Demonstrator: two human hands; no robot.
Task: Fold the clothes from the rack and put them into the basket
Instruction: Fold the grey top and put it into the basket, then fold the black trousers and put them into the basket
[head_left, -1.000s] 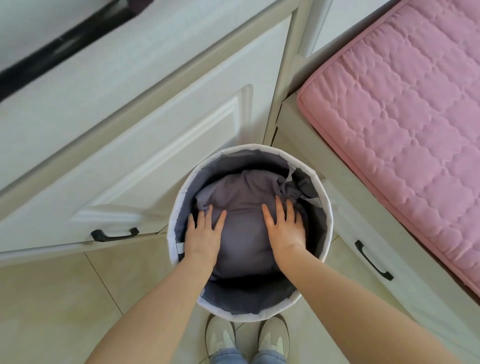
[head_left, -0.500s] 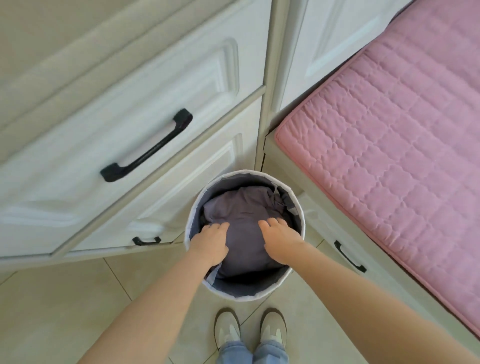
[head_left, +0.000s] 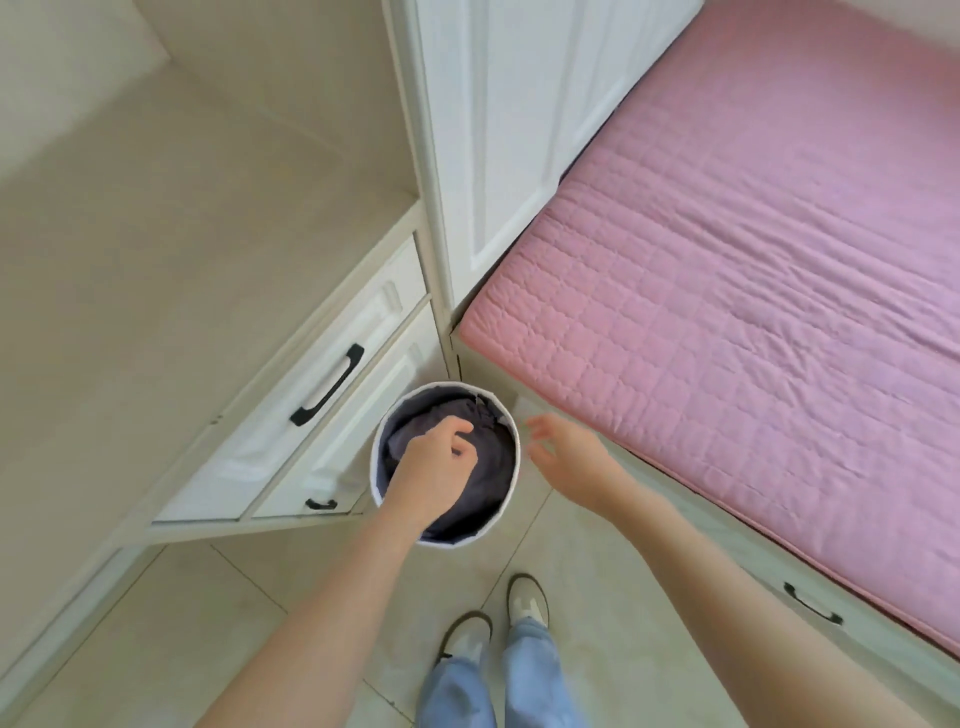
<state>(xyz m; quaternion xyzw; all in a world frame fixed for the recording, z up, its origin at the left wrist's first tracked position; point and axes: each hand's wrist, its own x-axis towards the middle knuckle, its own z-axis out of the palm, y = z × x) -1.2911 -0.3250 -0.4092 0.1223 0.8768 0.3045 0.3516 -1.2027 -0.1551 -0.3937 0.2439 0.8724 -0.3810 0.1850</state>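
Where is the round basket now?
In the head view, the basket stands on the floor tiles, in the corner between the white drawers and the pink mattress.

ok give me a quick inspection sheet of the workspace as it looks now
surface: pale tiled floor, basket stands on it
job's things: round basket holds purple-grey clothes; no rack in view
clutter: nothing seen
hands: left hand over the basket, fingers loosely curled, grip unclear; right hand open beside the rim, holding nothing
cables: nothing seen
surroundings: white drawers with black handles, pink quilted mattress, person's shoes
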